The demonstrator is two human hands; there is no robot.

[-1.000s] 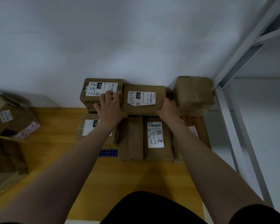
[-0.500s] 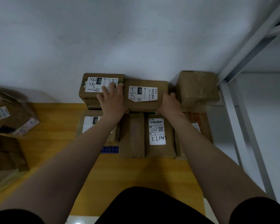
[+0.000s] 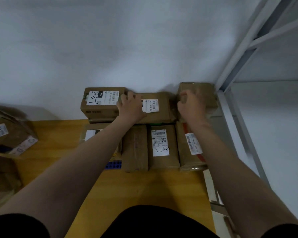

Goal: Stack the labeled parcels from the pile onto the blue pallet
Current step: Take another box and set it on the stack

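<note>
The left hand (image 3: 131, 107) lies flat, fingers spread, on the middle parcel (image 3: 162, 111) in the back row, stacked over the blue pallet (image 3: 113, 164). The blurred right hand (image 3: 190, 105) curls against the corner parcel (image 3: 207, 95); I cannot tell whether it grips.

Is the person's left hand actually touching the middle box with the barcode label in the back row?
Touching. The head view shows the left hand lying on top of the middle box, covering the left end of its label.
</note>
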